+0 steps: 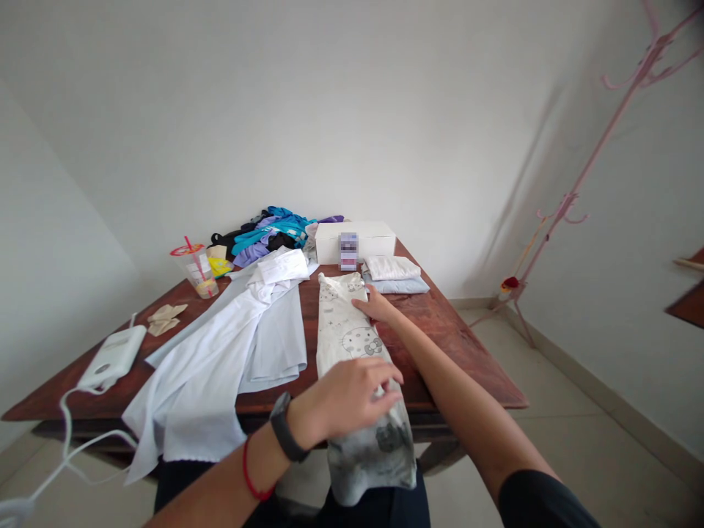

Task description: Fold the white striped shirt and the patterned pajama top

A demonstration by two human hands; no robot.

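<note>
A long folded white garment with cartoon prints (352, 334) lies lengthwise on the wooden table (467, 345), its near end hanging over the front edge. My left hand (349, 396), with a black wristband and red cord on the wrist, rests fingers-down on the garment's near part, fingers close together and curved. My right hand (377, 306) reaches further up and lies flat on the garment's right edge, fingers stretched out.
A pale blue-white shirt (220, 359) sprawls left of the garment. Behind are a white box (357, 238), two folded cloths (393, 273), a heap of coloured clothes (269, 231), a drink cup (198, 271) and a white device with cable (113, 356). A pink coat stand (572, 198) stands right.
</note>
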